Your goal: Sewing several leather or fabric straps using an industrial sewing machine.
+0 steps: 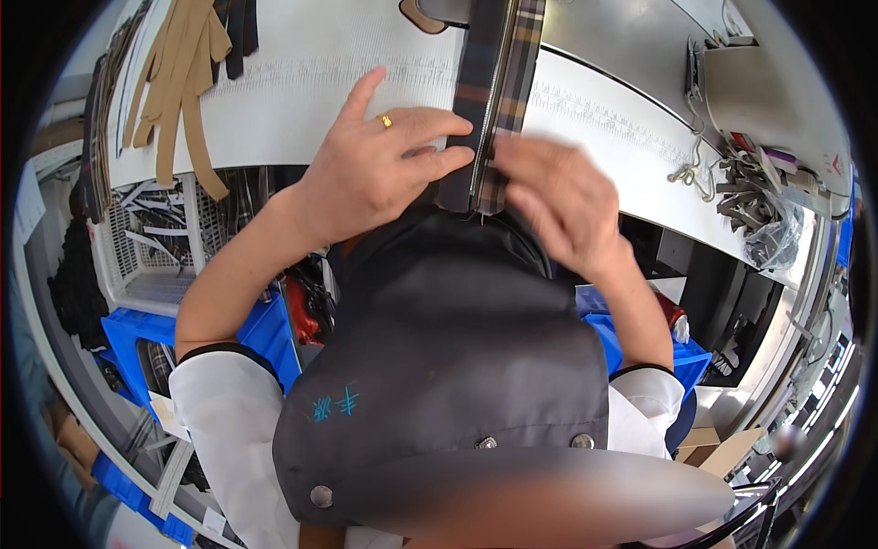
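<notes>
A long dark and plaid fabric strip with a zipper [485, 73] runs down the white, ruler-marked worktop [594, 110] to its front edge. My left hand [375, 174] rests two fingertips on the strip's dark left half; its fingers are spread, the little finger lifted, and its thumb is hidden. On the plaid right side, my right hand [567, 201] has curved fingers at the strip, smeared by motion, so their grip is unclear. Below the strip's lower end is my black apron [430, 348].
Tan strips [192, 101] hang over the worktop's left part, above a white basket [137, 247] of scraps. A metal plate [622, 37] covers the back right, and a bag of scraps [764, 220] sits at right. Blue crates [133, 339] flank me below the worktop.
</notes>
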Demonstrator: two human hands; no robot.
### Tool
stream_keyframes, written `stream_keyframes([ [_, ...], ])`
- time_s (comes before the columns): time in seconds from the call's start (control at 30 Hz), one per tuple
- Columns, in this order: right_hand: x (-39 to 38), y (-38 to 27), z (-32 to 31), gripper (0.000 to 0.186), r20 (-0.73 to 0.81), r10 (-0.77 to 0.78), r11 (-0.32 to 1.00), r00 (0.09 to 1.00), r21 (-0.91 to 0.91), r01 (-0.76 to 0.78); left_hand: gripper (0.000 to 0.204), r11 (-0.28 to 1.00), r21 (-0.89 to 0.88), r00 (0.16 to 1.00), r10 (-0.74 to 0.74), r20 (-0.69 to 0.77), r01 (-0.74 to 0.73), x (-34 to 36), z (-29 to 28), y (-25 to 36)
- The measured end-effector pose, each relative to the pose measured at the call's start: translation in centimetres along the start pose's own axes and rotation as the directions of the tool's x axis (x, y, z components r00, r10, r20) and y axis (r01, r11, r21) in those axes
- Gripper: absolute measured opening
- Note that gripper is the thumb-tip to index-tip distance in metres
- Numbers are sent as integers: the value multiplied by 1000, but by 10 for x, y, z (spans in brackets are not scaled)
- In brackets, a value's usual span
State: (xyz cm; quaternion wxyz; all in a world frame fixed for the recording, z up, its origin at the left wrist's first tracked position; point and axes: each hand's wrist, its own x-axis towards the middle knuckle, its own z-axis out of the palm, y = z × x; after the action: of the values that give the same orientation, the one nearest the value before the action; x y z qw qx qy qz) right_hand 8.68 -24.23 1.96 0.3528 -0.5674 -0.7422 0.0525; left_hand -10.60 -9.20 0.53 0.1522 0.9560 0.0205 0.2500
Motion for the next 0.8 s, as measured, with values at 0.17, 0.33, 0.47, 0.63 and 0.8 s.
stream_keyframes([
  [0.17, 14, 10, 2, 35, 38, 76, 964, 996, -257, -63, 34, 998, -49, 997, -22, 79, 25, -1, -5, 0],
  [0.33, 2, 4, 6, 41, 89, 20, 975, 996, -220, 0, 28, 998, -40, 999, -36, 36, 38, -2, -3, 1],
  [0.47, -6, -3, 8, 46, 97, -2, 977, 995, -213, 22, 29, 995, -84, 997, -53, 51, 57, -2, -3, 0],
  [0.63, -10, -5, 14, 47, 49, -77, 989, 996, -124, 82, 28, 992, -108, 997, -58, 50, 63, -1, -3, -1],
  [0.8, -14, -3, 30, 32, -137, -240, 965, 961, -142, 220, 26, 990, -129, 998, -56, 36, 60, 0, -2, -2],
])
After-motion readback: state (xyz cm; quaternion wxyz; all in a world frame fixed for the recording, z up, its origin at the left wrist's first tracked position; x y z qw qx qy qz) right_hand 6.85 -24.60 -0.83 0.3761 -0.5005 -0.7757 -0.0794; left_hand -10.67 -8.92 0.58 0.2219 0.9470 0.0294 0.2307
